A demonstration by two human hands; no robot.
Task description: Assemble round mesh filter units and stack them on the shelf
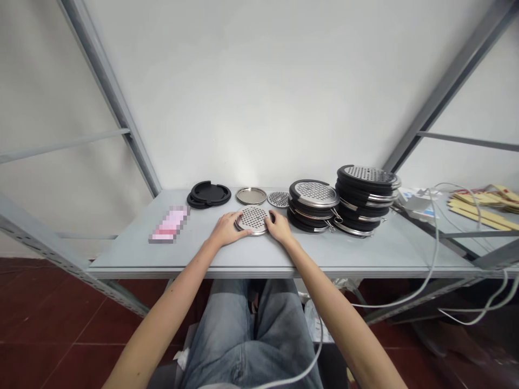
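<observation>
A round perforated steel disc [253, 219] lies flat on the grey table [203, 254] in front of me. My left hand [227, 229] curls around its left rim, and my right hand [279, 227] grips its right rim. Just behind it lie a plain steel ring lid [251, 195] and a smaller perforated disc [278, 199]. Black round rubber pieces [208, 194] are stacked to the back left.
Two stacks of black-rimmed perforated discs [314, 205] [365, 199] stand to the right. A pink flat item [169, 224] lies at the left. White cables [433, 254] hang off the right edge. Yellow strips [482, 208] lie far right. Metal frame struts rise on both sides.
</observation>
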